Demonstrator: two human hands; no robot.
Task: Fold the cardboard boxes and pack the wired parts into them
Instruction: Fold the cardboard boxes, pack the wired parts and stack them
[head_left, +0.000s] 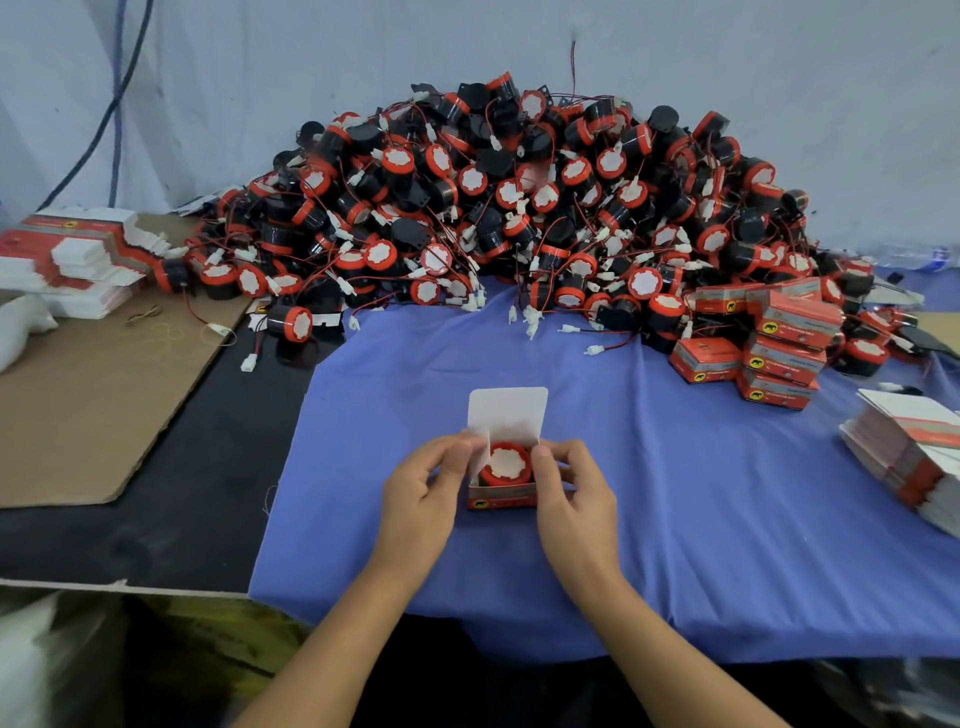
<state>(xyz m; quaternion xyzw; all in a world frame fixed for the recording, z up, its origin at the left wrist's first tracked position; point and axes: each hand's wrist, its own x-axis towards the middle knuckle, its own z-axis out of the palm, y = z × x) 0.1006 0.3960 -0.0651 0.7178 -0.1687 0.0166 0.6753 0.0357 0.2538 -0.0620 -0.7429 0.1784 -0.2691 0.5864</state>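
A small red and white cardboard box (503, 496) stands on the blue cloth (675, 519) in front of me, its white lid flap (508, 413) upright and open. Inside it sits a wired part (505, 463), round, black with a red rim and white top. My left hand (423, 486) pinches the box's left side flap. My right hand (574, 493) grips the box's right side, thumb by the part. A big heap of the same wired parts (519, 208) rises behind.
Several closed red boxes (769, 343) are piled at the right of the heap. Stacks of flat unfolded boxes lie at the far right (909, 457) and far left (67, 260). A brown cardboard sheet (93, 405) covers the table's left side.
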